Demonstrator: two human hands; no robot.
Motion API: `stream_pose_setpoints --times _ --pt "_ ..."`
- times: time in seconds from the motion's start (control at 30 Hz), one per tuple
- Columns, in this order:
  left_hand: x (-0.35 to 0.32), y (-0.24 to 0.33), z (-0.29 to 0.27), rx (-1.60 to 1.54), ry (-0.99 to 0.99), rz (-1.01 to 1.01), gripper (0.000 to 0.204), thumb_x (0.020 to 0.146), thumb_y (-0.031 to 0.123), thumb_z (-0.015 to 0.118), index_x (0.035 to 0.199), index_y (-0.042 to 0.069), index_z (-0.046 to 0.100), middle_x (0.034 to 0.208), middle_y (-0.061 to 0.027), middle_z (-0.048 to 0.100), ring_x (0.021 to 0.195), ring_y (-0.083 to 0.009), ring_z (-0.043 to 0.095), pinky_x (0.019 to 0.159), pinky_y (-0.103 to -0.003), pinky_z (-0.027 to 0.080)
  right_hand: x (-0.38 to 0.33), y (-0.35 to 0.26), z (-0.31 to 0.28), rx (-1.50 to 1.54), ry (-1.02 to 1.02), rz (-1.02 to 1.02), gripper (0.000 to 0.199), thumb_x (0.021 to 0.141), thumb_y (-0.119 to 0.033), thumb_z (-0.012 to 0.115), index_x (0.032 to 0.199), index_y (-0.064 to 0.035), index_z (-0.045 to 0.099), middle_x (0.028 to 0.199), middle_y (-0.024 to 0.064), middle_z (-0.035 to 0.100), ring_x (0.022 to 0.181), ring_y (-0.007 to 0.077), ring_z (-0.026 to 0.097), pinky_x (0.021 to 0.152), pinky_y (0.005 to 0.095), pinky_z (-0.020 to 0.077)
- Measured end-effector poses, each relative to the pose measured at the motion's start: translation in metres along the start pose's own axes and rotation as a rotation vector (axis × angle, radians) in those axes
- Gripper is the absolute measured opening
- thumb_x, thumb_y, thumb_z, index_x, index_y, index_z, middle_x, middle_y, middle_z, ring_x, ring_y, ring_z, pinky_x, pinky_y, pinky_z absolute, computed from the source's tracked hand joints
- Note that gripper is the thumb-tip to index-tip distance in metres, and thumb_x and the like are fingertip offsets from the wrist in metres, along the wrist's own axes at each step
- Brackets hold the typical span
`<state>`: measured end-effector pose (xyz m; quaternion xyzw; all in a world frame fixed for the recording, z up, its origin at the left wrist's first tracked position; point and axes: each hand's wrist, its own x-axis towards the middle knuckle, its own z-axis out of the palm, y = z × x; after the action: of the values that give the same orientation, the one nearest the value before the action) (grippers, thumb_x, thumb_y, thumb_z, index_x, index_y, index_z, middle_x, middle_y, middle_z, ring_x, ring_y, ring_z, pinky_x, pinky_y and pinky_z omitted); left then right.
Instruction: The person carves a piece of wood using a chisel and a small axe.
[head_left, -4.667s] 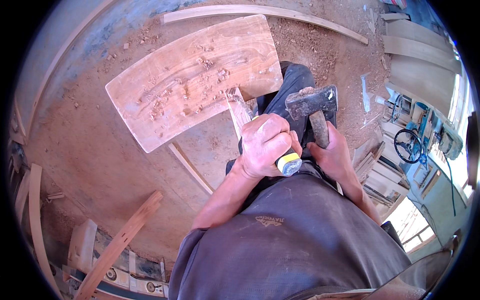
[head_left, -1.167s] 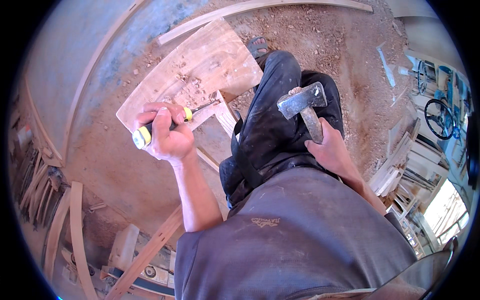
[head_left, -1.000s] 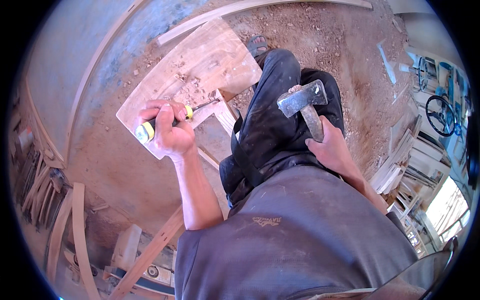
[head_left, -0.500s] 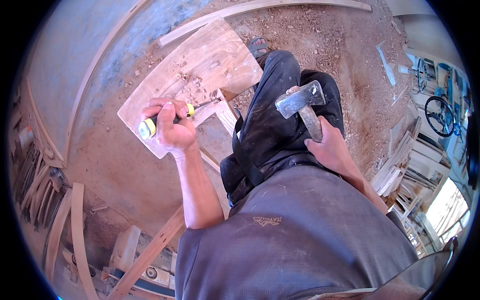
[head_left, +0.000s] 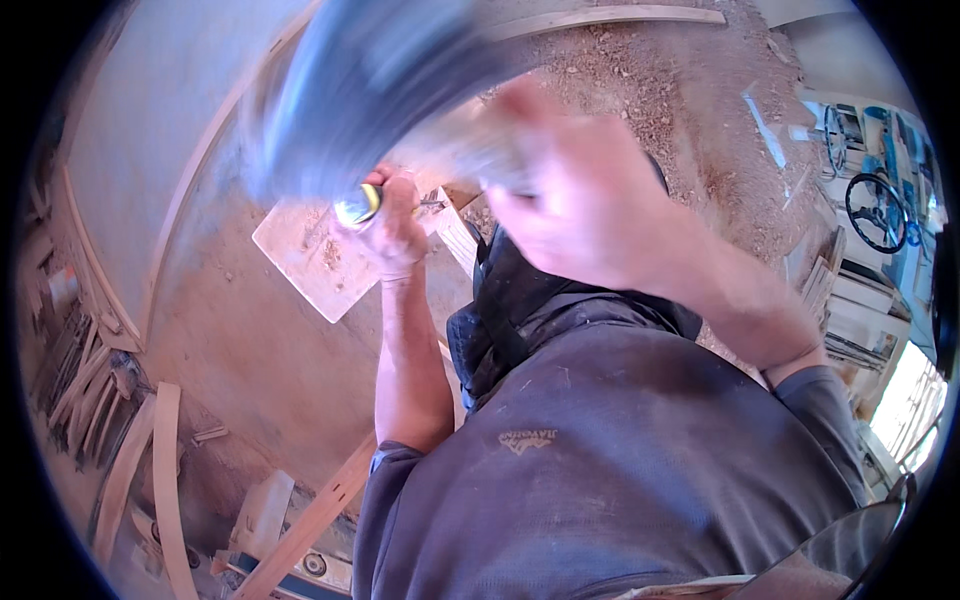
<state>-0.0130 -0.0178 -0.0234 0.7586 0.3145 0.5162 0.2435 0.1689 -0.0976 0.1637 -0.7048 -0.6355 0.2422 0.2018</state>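
Note:
My left hand (head_left: 398, 238) is wrapped round the yellow-and-black handle of a chisel (head_left: 358, 206). Its short visible blade points right, with the tip at the pale wooden piece (head_left: 457, 236) beside my leg. My right hand (head_left: 600, 205), blurred by motion, grips the wooden handle of a hammer. The hammer's steel head (head_left: 375, 95) is a large smear close to the camera, above the chisel's butt end, and they look apart. Beneath my left hand lies a pale wooden board (head_left: 325, 270) with shavings on it; the hammer and my right hand hide its far part.
Long curved wooden strips (head_left: 190, 200) lie on the floor at the left. A straight mortised beam (head_left: 310, 525) slants across the lower left, near stacked wood scraps (head_left: 85, 385). Wood chips (head_left: 640, 75) cover the ground ahead. A steering wheel (head_left: 878, 212) and machinery stand at the right.
My right hand has swung the hammer up and left from above my lap, towards the camera. My left hand, still round the chisel, sits slightly farther right in the picture.

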Motion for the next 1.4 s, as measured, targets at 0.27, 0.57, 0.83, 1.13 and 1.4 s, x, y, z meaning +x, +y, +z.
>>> stream_pose_setpoints --times 0.27,0.57,0.83,1.13,1.4 --pt "-0.025 0.012 0.009 -0.223 0.062 -0.302 0.054 0.084 0.054 0.076 0.091 0.001 0.065 0.09 -0.0063 0.066 0.077 -0.0177 0.063 0.072 -0.035 0.052 -0.002 -0.001 0.016 -0.204 -0.151 -0.147 0.036 0.082 -0.014 0.071 0.11 -0.0044 0.051 0.072 0.0139 0.068 0.067 0.035 0.07 0.057 0.047 0.0525" --pt "-0.027 0.02 0.022 -0.397 -0.03 -0.508 0.072 0.082 0.073 0.068 0.088 0.003 0.049 0.088 -0.0093 0.056 0.083 -0.0187 0.052 0.078 -0.038 0.044 -0.033 0.011 0.035 -0.25 -0.103 -0.246 0.022 0.083 -0.007 0.064 0.1 -0.0024 0.051 0.077 0.0133 0.068 0.063 0.0338 0.069 0.055 0.0446 0.0537" --pt "-0.039 0.018 0.013 -0.462 0.055 -0.262 0.022 0.086 0.019 0.071 0.097 0.004 0.06 0.096 -0.0108 0.062 0.088 -0.0167 0.059 0.078 -0.034 0.047 -0.045 -0.019 0.021 -0.049 0.084 -0.25 0.019 0.086 -0.007 0.062 0.102 -0.0031 0.052 0.076 0.0158 0.067 0.066 0.0359 0.068 0.059 0.0461 0.0528" --pt "-0.026 0.024 -0.02 -0.673 0.278 -0.587 0.018 0.071 -0.016 0.06 0.075 0.0 0.056 0.068 -0.01 0.058 0.061 -0.0159 0.054 0.052 -0.029 0.043 -0.069 0.043 0.048 0.025 -0.125 0.264 0.032 0.086 -0.012 0.062 0.114 -0.0003 0.051 0.08 0.0241 0.069 0.082 0.0474 0.068 0.077 0.0548 0.0517" --pt "0.077 0.077 -0.065 -0.546 0.193 -0.383 0.035 0.075 -0.015 0.057 0.108 -0.004 0.061 0.093 -0.0146 0.062 0.08 -0.0232 0.061 0.074 -0.039 0.052 -0.123 0.118 0.092 0.243 -0.259 0.696 0.033 0.08 -0.012 0.063 0.108 0.0037 0.055 0.096 0.0335 0.066 0.099 0.0514 0.063 0.084 0.0533 0.0493"
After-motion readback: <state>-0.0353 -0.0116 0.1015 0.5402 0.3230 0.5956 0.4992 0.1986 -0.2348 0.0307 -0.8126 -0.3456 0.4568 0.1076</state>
